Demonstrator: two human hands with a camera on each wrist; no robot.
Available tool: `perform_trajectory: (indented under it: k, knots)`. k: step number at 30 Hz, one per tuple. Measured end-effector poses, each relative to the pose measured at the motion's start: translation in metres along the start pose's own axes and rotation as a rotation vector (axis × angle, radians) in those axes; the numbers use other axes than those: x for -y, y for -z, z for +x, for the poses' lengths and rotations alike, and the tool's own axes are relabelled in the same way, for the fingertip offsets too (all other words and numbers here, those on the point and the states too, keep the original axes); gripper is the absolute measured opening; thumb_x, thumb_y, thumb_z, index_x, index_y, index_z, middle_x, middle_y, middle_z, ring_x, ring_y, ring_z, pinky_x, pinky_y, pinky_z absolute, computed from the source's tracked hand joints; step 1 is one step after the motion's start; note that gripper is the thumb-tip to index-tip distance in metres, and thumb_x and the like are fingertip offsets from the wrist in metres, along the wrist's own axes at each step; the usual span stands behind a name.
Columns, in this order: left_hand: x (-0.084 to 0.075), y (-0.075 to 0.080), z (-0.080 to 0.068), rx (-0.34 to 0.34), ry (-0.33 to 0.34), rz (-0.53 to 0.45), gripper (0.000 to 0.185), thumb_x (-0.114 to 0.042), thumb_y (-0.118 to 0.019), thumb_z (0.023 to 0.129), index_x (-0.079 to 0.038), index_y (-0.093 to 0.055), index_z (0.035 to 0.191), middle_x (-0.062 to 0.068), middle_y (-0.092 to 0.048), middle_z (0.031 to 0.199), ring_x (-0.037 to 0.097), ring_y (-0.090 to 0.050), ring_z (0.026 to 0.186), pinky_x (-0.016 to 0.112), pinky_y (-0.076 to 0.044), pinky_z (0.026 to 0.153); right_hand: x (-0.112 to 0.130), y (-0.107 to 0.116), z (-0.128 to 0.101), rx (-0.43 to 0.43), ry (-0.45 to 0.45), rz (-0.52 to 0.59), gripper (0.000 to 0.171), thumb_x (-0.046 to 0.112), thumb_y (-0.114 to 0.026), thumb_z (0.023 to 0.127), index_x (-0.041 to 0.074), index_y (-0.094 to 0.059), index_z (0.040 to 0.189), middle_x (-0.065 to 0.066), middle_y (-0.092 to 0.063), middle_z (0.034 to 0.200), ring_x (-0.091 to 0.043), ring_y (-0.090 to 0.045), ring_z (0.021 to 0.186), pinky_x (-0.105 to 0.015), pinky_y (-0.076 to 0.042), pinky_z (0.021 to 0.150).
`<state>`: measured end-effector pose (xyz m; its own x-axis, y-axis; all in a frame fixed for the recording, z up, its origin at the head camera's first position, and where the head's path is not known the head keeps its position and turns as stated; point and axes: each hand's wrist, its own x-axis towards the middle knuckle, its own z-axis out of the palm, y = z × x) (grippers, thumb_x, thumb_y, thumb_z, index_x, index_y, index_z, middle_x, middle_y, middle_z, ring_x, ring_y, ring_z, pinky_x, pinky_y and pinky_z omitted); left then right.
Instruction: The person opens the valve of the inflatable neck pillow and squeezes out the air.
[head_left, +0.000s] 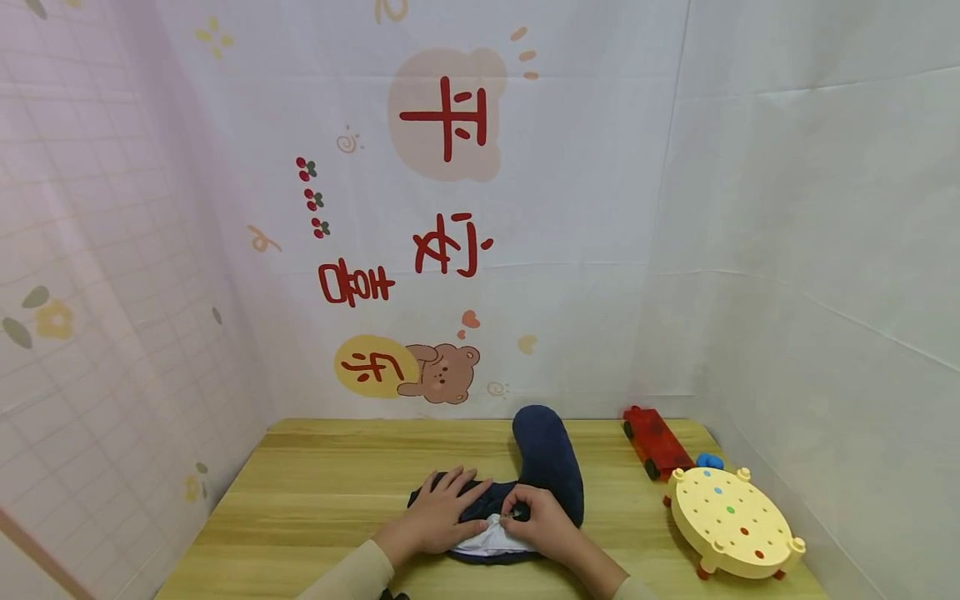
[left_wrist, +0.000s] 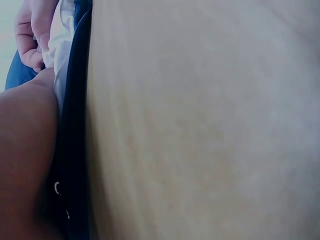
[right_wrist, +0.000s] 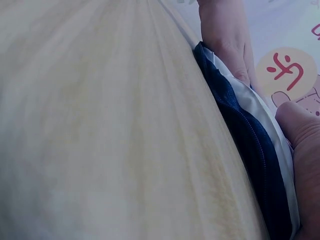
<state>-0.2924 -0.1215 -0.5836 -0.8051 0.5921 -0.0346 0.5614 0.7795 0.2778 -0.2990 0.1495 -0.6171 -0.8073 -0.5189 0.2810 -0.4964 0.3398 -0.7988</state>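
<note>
A navy, curved neck pillow (head_left: 551, 454) lies on the table, its cover parted on the near arm so that white inner fabric (head_left: 491, 540) shows. My left hand (head_left: 441, 514) rests on that arm with fingers spread over the navy cloth and thumb at the white. Bent fingers of my right hand (head_left: 542, 523) pinch the pillow at the right end of the opening; what exactly lies between the fingertips I cannot tell. The right wrist view shows a zipper edge (right_wrist: 257, 142) running along the navy cover beside the white fabric.
On the right of the wooden table (head_left: 315, 500) stands a round, pale yellow pegged toy (head_left: 731, 521) with short legs. Behind it are a red toy vehicle (head_left: 657, 442) and a small blue piece (head_left: 709, 461). Printed cloth walls (head_left: 585, 208) enclose the back and sides.
</note>
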Motion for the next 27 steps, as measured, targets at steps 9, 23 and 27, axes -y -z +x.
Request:
perform_trajectory:
  k: [9, 23, 27]
  knots:
    - [-0.0028, -0.0018, -0.0002, 0.039, 0.014, 0.027, 0.074, -0.074, -0.041, 0.110, -0.041, -0.031, 0.175, 0.004, -0.030, 0.180, 0.033, -0.025, 0.166, 0.076, -0.022, 0.126, -0.0007, -0.0014, -0.0031, 0.008, -0.020, 0.013, 0.019, 0.012, -0.084, 0.097, 0.028, -0.073, 0.096, 0.009, -0.073, 0.100, -0.008, -0.067, 0.096, -0.025, -0.052, 0.089]
    - [-0.0045, -0.0036, 0.0020, 0.039, 0.028, 0.076, 0.073, -0.074, -0.045, 0.109, -0.043, -0.032, 0.174, 0.003, -0.031, 0.180, 0.033, -0.027, 0.165, 0.075, -0.024, 0.126, 0.0002, -0.0001, -0.0034, 0.004, -0.014, 0.025, 0.018, 0.009, -0.084, 0.096, 0.024, -0.074, 0.096, -0.002, -0.074, 0.100, -0.007, -0.067, 0.095, -0.024, -0.053, 0.087]
    - [-0.0005, -0.0053, 0.0025, -0.003, 0.026, 0.012, 0.072, -0.072, -0.053, 0.107, -0.041, -0.040, 0.171, 0.005, -0.035, 0.178, 0.034, -0.028, 0.165, 0.076, -0.022, 0.126, -0.0025, -0.0003, -0.0014, 0.013, 0.009, 0.008, 0.016, 0.012, -0.084, 0.098, 0.025, -0.074, 0.098, 0.000, -0.075, 0.102, -0.008, -0.067, 0.097, -0.025, -0.054, 0.090]
